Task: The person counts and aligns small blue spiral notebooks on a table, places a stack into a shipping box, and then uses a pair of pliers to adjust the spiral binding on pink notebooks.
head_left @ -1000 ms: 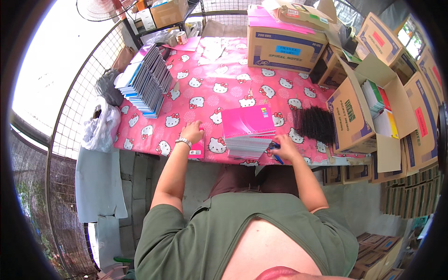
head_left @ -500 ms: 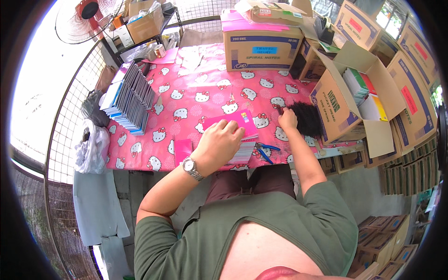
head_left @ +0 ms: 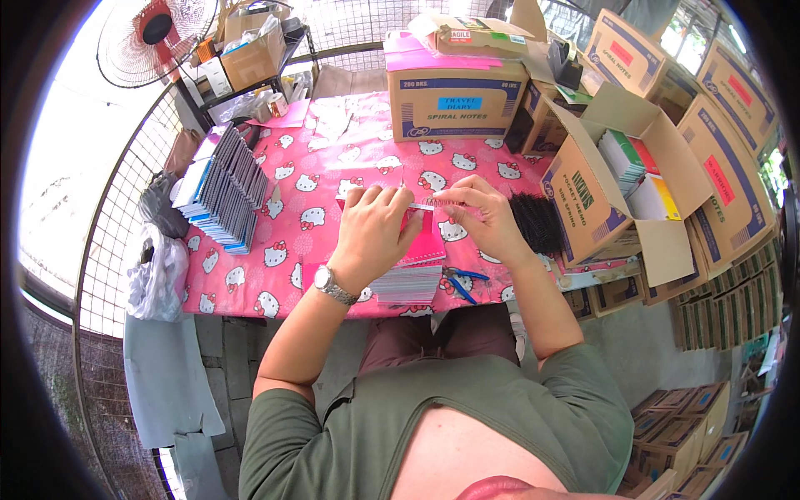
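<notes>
Above a stack of punched paper pads with a pink cover on top, my left hand is closed on a small pink-covered notepad, mostly hidden behind the fingers. Its white page edge shows between my hands. My right hand pinches a thin spiral coil at that edge; how far the coil sits in the holes is too small to tell. Blue-handled pliers lie beside the stack. A heap of black spiral coils rests right of my right hand.
Rows of stacked notebooks stand at the left on the pink patterned tablecloth. A closed carton sits at the back, and an open carton of notepads at the right. Plastic bags hang at the left edge.
My right hand has moved left from the coil heap to the notepad, bringing a coil. My left hand has lifted a notepad off the stack and tilted it up.
</notes>
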The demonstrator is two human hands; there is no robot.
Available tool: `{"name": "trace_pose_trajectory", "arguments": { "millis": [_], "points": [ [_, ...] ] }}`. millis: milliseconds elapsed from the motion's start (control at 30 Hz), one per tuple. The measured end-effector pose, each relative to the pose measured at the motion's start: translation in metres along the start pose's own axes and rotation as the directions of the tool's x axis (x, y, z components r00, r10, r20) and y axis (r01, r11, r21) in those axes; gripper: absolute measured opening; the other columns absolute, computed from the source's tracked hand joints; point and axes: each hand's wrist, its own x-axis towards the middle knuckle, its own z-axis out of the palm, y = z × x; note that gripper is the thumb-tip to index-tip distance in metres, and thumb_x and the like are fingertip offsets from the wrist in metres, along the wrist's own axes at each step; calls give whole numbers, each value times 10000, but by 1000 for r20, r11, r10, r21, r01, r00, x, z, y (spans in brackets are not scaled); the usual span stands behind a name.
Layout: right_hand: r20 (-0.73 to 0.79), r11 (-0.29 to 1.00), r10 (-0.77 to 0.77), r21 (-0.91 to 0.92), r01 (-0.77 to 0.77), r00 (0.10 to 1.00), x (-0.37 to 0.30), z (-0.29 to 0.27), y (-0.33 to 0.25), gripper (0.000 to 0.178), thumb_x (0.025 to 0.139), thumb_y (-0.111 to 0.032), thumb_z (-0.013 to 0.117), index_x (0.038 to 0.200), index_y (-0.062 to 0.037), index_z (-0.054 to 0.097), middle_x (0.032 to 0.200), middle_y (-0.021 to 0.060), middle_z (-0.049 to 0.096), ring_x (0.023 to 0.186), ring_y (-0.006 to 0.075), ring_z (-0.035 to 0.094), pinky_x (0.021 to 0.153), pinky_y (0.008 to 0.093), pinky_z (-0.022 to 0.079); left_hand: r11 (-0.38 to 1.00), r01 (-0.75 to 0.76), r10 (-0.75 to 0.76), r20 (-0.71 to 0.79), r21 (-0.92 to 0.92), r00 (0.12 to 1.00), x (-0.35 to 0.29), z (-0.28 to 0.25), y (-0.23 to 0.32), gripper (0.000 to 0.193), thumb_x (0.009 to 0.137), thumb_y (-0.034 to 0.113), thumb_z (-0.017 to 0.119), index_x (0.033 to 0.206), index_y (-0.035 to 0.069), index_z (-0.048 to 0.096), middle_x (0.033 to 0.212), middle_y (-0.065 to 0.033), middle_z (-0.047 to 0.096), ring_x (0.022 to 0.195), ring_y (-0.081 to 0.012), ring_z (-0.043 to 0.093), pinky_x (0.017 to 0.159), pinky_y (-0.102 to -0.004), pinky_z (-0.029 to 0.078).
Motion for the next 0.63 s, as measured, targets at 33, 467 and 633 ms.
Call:
{"name": "trace_pose_trajectory", "arguments": {
  "millis": [33,467,633],
  "points": [
    [-24,1000,2,20,-2,1000,-1,1,-1,207,877,-68,687,1082,-81,715,1006,75,601,913,203,613,790,313,500,1000,1,-1,-15,-2,1000,0,1,0,156,856,191,629,955,77,588,880,-97,639,903,-279,605,869,-411,404],
    [108,989,134,41,-139,985,-9,-14,-12,211,919,-65,649,1125,-46,691,861,40,615,742,130,586,723,277,507,999,-33,33,14,-6,999,1,3,4,136,882,211,632,946,93,609,874,-71,641,883,-263,603,862,-415,411],
    [270,985,169,-33,-167,948,2,-26,-14,232,945,-153,653,1157,-69,694,1219,76,605,989,190,604,817,299,501,1000,12,-11,83,-7,996,6,1,5,161,882,228,644,970,97,612,901,-77,659,919,-261,616,884,-417,412]
  ]
}}
